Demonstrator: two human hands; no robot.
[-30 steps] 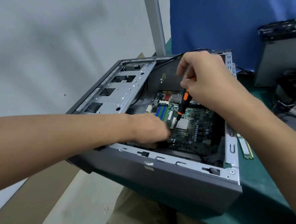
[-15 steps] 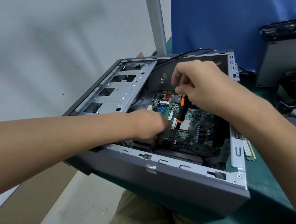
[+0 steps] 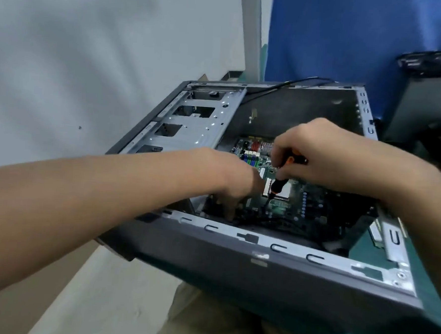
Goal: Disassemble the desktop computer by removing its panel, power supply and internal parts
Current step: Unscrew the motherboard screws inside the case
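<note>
The grey desktop case (image 3: 259, 270) lies open on its side, its near edge jutting over the table edge. A green motherboard (image 3: 305, 200) sits on its floor. My right hand (image 3: 326, 155) grips a black and orange screwdriver (image 3: 279, 184), tip down on the board near the case's front wall. My left hand (image 3: 235, 183) reaches into the case, fingers pointing down by black cables at the board's near left corner. What those fingers touch is hidden.
A silver drive cage (image 3: 193, 126) fills the case's left part. Memory sticks (image 3: 375, 234) lie on the green table (image 3: 431, 290) right of the case. A blue partition (image 3: 338, 37) and a dark box (image 3: 430, 102) stand behind. White wall on the left.
My right hand has dropped lower into the case with the screwdriver, its tip moving nearer the front wall. My left hand stays at the board's near left corner.
</note>
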